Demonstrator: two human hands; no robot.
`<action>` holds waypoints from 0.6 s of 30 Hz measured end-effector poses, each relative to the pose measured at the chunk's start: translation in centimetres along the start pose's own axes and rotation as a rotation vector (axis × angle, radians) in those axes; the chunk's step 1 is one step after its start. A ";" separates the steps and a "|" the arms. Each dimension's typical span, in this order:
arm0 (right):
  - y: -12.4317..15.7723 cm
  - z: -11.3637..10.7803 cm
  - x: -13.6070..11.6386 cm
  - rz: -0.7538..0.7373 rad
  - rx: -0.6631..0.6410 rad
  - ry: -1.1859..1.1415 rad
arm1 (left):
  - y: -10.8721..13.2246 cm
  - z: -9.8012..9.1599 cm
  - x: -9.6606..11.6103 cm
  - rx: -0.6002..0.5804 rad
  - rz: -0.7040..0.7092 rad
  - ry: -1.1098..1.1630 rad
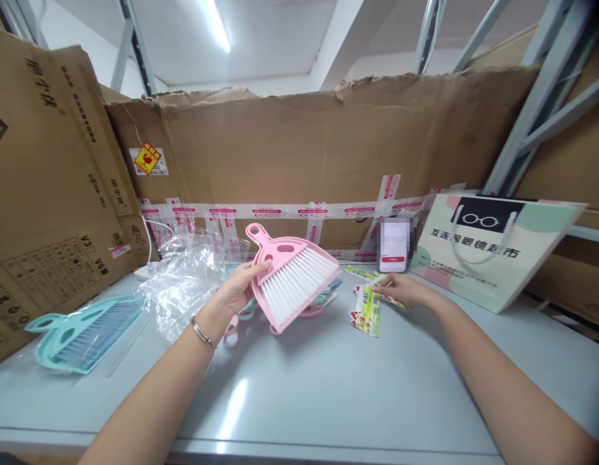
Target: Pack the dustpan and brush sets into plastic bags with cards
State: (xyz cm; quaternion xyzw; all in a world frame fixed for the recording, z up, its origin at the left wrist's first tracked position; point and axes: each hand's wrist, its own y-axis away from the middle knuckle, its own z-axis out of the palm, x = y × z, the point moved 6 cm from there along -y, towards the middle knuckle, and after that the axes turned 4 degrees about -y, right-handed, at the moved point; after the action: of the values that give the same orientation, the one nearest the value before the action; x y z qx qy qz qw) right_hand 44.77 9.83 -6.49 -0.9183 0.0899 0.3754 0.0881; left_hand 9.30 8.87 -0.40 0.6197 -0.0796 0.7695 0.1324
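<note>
1. Pink plastic fills the left hand [241, 284]: it grasps a dustpan [281, 261] near the handle, thumb across the front, holding it tilted above the table [338, 400]. White bristles [299, 287] of a brush fitted into it face the camera.
2. The right hand [400, 289] pinches a yellow-green card [366, 315] with red print between its fingertips, to the right of the dustpan and near the tabletop.
3. More cards [363, 273] lie just behind and beneath those fingers, partly covered.
4. A silver bangle [202, 332] circles the left wrist.
5. Pink and turquoise pieces show behind the raised dustpan, mostly hidden by it.
6. Crumpled clear plastic [183, 284] is heaped to the left; farther left lies a turquoise dustpan set [86, 332] with blue-grey bristles.
7. Beyond the right hand a phone [393, 242] stands upright, screen lit, next to a paper bag [473, 265] with a rope handle and a glasses picture.
8. Cardboard [289, 148] walls the back, with printed tape [265, 212] along its lower part; another box [47, 174] stands at the left.
</note>
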 end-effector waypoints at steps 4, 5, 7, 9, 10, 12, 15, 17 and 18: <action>0.0 1.0 -0.2 0.089 -0.028 0.022 | -0.1 -0.2 0.2 0.041 0.002 0.204; 0.0 1.2 -0.3 0.080 -0.022 0.016 | -0.1 -0.2 0.2 0.035 -0.007 0.239; -0.1 1.6 -0.5 0.063 -0.012 0.007 | -0.1 -0.2 0.2 0.028 -0.028 0.274; -0.1 2.0 -0.4 0.056 -0.012 0.003 | -0.1 -0.4 0.1 0.036 -0.054 0.280; -0.1 2.1 -0.4 0.055 -0.017 0.001 | -0.1 -0.5 0.1 0.043 -0.072 0.274; 0.0 2.3 -0.4 0.048 -0.034 -0.004 | -0.1 -0.6 0.1 0.061 -0.096 0.249; 0.0 2.4 -0.5 0.032 -0.065 -0.009 | 0.0 -0.6 0.4 0.088 -0.089 0.211; 0.1 2.4 -0.6 0.026 -0.082 -0.004 | 0.1 -0.5 0.7 0.099 -0.046 0.220; 0.1 2.3 -0.6 0.026 -0.089 0.001 | 0.0 -0.4 0.8 0.098 -0.020 0.237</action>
State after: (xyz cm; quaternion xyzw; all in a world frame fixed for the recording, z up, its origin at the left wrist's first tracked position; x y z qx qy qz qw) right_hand 42.78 10.36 -7.71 -0.9202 0.0852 0.3796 0.0423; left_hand 8.75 9.04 0.27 0.5308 -0.0195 0.8390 0.1181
